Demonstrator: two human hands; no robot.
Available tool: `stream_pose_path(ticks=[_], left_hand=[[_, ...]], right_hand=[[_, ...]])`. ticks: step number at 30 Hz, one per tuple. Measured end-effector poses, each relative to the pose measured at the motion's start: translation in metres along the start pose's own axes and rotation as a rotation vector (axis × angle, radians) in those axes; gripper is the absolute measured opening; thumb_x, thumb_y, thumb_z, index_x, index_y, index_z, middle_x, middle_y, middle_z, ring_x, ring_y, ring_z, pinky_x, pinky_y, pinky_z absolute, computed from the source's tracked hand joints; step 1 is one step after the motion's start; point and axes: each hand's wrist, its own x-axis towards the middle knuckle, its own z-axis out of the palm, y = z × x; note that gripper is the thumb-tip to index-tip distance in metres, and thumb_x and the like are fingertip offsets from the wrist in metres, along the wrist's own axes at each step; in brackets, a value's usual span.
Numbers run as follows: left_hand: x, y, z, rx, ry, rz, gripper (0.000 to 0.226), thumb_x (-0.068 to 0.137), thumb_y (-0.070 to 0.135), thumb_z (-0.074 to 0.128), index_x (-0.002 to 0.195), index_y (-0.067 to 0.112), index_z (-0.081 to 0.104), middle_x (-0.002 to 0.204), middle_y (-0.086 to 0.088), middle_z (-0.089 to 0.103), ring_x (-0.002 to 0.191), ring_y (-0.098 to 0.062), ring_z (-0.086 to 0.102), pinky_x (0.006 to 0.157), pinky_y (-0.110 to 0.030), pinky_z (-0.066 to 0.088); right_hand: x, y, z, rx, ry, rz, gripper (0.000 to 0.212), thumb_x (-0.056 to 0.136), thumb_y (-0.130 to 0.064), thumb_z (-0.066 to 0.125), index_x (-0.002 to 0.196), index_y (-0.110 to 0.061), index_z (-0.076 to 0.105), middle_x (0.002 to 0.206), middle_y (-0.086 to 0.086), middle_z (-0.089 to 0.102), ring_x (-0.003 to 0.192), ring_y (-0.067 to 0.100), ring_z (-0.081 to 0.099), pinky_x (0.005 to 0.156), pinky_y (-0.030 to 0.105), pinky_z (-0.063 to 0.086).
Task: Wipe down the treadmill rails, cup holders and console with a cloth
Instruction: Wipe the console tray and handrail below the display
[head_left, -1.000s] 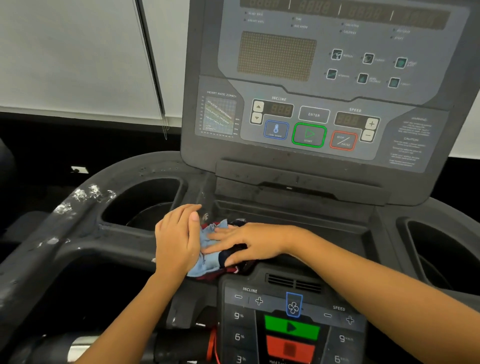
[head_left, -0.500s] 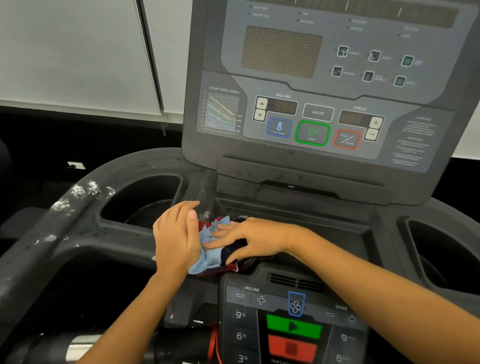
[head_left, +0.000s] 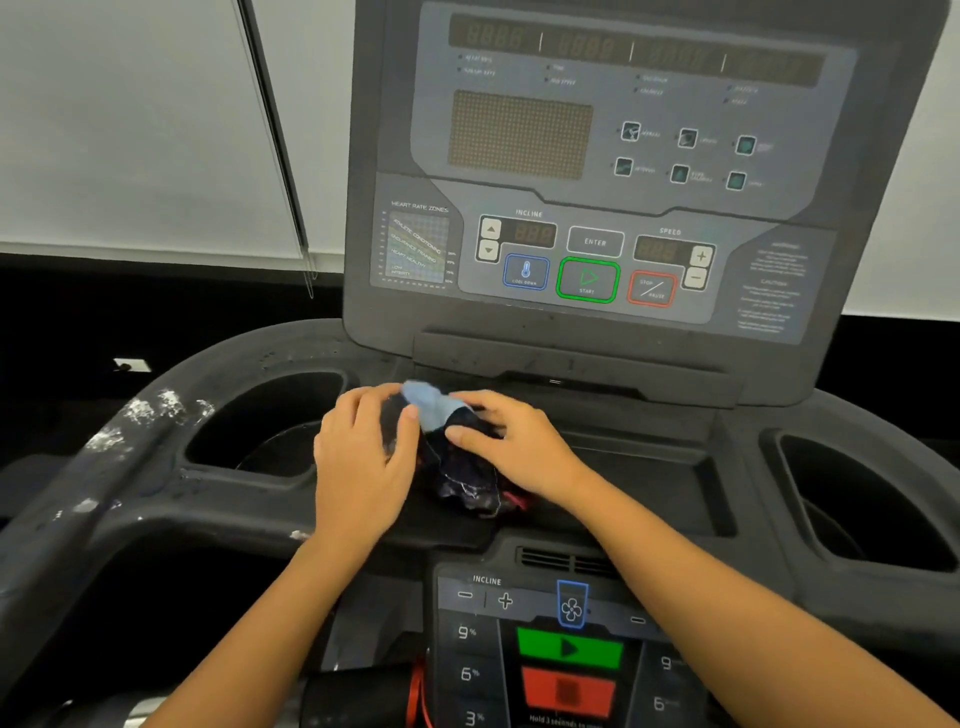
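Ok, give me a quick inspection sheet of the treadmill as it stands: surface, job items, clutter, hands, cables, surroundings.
Surface: dark tray under the console, bare to the right of the hands.
Job items: bunched cloth, dark with a light blue patch, lying on the tray; left cup holder and right cup holder look empty.
Clutter: white flecks on the left rail.
Hands: left hand and right hand both pressing on the cloth, fingers spread.
Cables: red cord hanging by the lower control panel.
Surroundings: white blinds behind, dark below.
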Motion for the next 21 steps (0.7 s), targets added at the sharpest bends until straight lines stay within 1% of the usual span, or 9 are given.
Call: stream_pose_path(ticks=[2, 4, 6, 8, 11, 13, 16, 18, 21], left_hand=[[0.001, 0.012, 0.001, -0.081, -0.005, -0.084, 0.047, 0.086, 0.049, 0.048, 0.121, 0.016, 0.052, 0.115, -0.002, 0.049, 0.107, -0.016, 0.047, 0.089, -0.028, 0.035], [0.003, 0.024, 0.002, -0.299, -0.142, -0.230, 0.047, 0.084, 0.044, 0.058, 0.122, 0.019, 0.047, 0.113, 0.000, 0.049, 0.102, -0.012, 0.052, 0.086, -0.029, 0.044], [0.007, 0.034, 0.002, -0.531, -0.295, -0.374, 0.041, 0.081, 0.040, 0.064, 0.115, 0.022, 0.047, 0.110, 0.002, 0.056, 0.100, -0.012, 0.059, 0.087, -0.035, 0.051], [0.013, 0.036, 0.000, -0.612, -0.376, -0.407, 0.028, 0.082, 0.033, 0.066, 0.105, 0.025, 0.053, 0.105, 0.002, 0.063, 0.097, -0.013, 0.063, 0.088, -0.037, 0.052], [0.027, 0.031, -0.009, -0.595, -0.452, -0.331, 0.020, 0.085, 0.021, 0.064, 0.103, 0.026, 0.058, 0.102, 0.001, 0.067, 0.096, -0.016, 0.064, 0.085, -0.036, 0.053], [0.038, 0.022, -0.014, -0.539, -0.474, -0.283, 0.023, 0.085, 0.016, 0.064, 0.106, 0.026, 0.059, 0.103, 0.004, 0.067, 0.097, -0.015, 0.064, 0.083, -0.031, 0.052], [0.051, 0.001, -0.009, -0.069, -0.408, -0.131, 0.044, 0.086, 0.014, 0.062, 0.128, 0.016, 0.050, 0.115, 0.003, 0.058, 0.107, -0.017, 0.055, 0.087, -0.027, 0.043], [0.048, -0.006, 0.000, 0.140, -0.293, 0.014, 0.057, 0.083, 0.012, 0.063, 0.136, 0.006, 0.041, 0.128, -0.013, 0.051, 0.117, -0.030, 0.048, 0.096, -0.036, 0.038], [0.032, -0.003, 0.022, 0.236, -0.309, 0.141, 0.074, 0.084, 0.020, 0.064, 0.141, -0.005, 0.026, 0.144, -0.026, 0.032, 0.134, -0.041, 0.029, 0.109, -0.044, 0.025]], right_hand=[[-0.001, -0.007, 0.000, 0.163, 0.090, 0.092, 0.038, 0.084, -0.027, 0.068, 0.121, -0.023, 0.057, 0.110, -0.004, 0.066, 0.103, 0.008, 0.061, 0.090, 0.022, 0.049], [-0.005, -0.014, 0.002, 0.338, 0.120, 0.166, 0.039, 0.086, -0.026, 0.066, 0.122, -0.019, 0.055, 0.110, 0.003, 0.067, 0.098, 0.012, 0.065, 0.088, 0.028, 0.053], [-0.008, -0.019, 0.004, 0.485, 0.076, 0.227, 0.035, 0.091, -0.022, 0.059, 0.126, -0.017, 0.052, 0.112, 0.005, 0.066, 0.100, 0.013, 0.065, 0.088, 0.029, 0.053], [-0.011, -0.021, 0.005, 0.550, -0.016, 0.257, 0.035, 0.096, -0.018, 0.048, 0.131, -0.017, 0.048, 0.118, 0.002, 0.063, 0.108, 0.013, 0.061, 0.094, 0.030, 0.049], [-0.015, -0.018, 0.000, 0.443, -0.093, 0.221, 0.045, 0.099, -0.012, 0.041, 0.142, -0.021, 0.036, 0.138, -0.002, 0.049, 0.125, 0.011, 0.048, 0.105, 0.033, 0.041], [-0.018, -0.018, -0.011, 0.301, -0.055, 0.169, 0.043, 0.098, -0.011, 0.041, 0.141, -0.021, 0.038, 0.138, -0.007, 0.047, 0.125, 0.007, 0.046, 0.104, 0.026, 0.039], [-0.024, -0.010, -0.028, -0.097, -0.040, 0.033, 0.038, 0.098, -0.018, 0.044, 0.135, -0.024, 0.046, 0.126, -0.017, 0.052, 0.121, -0.002, 0.045, 0.100, 0.018, 0.032], [-0.026, 0.004, -0.035, -0.296, -0.080, -0.027, 0.037, 0.099, -0.021, 0.043, 0.136, -0.024, 0.044, 0.149, -0.007, 0.033, 0.141, 0.007, 0.020, 0.112, 0.022, 0.017], [-0.029, 0.026, -0.041, -0.486, -0.120, -0.071, 0.041, 0.099, -0.020, 0.043, 0.139, -0.022, 0.040, 0.157, -0.002, 0.011, 0.144, 0.011, -0.005, 0.114, 0.025, -0.004]])
